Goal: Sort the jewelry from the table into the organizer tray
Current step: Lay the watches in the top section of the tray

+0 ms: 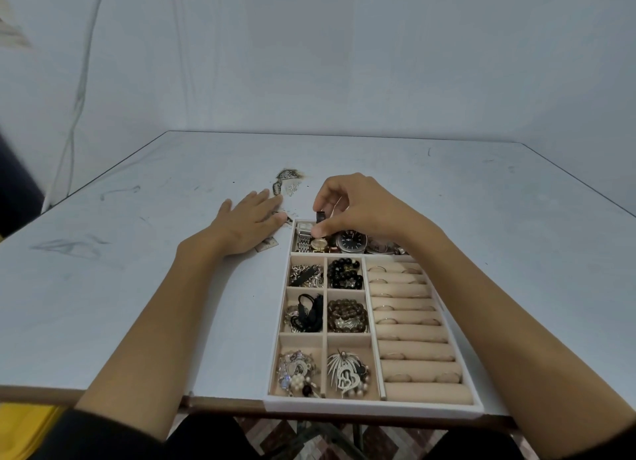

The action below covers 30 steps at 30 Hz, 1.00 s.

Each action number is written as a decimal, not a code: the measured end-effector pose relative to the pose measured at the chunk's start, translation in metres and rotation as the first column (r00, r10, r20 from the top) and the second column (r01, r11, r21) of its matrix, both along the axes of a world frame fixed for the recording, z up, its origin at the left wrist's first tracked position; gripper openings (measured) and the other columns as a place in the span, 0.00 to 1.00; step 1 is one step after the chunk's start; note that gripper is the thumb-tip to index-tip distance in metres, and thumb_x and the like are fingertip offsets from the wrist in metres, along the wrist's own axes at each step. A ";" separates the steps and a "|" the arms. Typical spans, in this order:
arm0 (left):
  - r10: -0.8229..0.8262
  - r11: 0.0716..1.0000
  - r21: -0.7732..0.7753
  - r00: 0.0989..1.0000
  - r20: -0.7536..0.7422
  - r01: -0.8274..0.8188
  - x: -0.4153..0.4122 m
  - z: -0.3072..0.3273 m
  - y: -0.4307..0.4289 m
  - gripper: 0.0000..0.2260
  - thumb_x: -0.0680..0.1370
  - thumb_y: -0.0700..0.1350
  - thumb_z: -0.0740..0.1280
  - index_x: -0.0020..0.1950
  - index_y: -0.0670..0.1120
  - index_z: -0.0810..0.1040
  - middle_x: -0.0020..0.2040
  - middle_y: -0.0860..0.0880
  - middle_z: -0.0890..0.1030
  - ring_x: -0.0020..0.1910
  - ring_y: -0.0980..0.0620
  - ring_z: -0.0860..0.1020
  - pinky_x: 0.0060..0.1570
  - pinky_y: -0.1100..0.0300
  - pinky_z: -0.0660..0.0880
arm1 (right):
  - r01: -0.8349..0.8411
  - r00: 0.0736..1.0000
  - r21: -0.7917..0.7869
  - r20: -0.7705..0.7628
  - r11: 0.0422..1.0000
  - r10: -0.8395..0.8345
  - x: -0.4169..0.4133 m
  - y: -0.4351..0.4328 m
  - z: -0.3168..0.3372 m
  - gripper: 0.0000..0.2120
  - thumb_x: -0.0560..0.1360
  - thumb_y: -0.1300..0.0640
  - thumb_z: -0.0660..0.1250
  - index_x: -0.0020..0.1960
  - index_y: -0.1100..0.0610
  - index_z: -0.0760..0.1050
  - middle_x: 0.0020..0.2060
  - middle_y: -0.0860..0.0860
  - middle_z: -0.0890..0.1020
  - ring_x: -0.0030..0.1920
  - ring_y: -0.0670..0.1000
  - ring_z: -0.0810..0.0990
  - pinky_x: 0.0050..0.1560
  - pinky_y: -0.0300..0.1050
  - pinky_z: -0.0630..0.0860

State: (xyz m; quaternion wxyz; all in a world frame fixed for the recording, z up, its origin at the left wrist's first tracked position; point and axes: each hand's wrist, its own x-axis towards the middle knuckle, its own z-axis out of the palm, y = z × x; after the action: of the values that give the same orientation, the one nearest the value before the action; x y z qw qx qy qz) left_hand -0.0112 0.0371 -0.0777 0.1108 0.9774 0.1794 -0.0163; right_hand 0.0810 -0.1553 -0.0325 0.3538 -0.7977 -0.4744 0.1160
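Scuffed white table (137, 287): over the organizer tray's (375, 408) far watch compartment (323, 254) (dial lettering too small to read) the right hand (358, 208) pinches a dark ring (320, 217), the left hand (247, 225) flat, fingers straight, alongside.

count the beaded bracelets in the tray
2: black beaded bracelet in the farthest square compartment, second column from left; brown beaded bracelet in the compartment just nearer. More may be hidden among tangled pieces.
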 end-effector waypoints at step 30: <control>-0.018 0.999 -0.030 1.000 0.008 0.018 -0.001 -0.001 0.004 0.24 0.83 0.56 0.48 0.79 0.53 0.50 0.80 0.51 0.47 0.78 0.54 0.43 0.74 0.47 0.39 | 0.006 0.999 0.110 -0.049 0.994 -0.001 0.007 -0.017 0.020 0.09 0.75 0.51 0.70 0.52 0.54 0.82 0.46 0.48 0.84 0.46 0.46 0.82 0.51 0.41 0.77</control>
State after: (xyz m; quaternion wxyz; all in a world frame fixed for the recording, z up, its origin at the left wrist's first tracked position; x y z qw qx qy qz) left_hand -0.0127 0.0411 -0.0785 0.1260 0.9773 0.1698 -0.0163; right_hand 0.0881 -0.1724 -0.0122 0.4088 -0.7748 -0.4699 0.1084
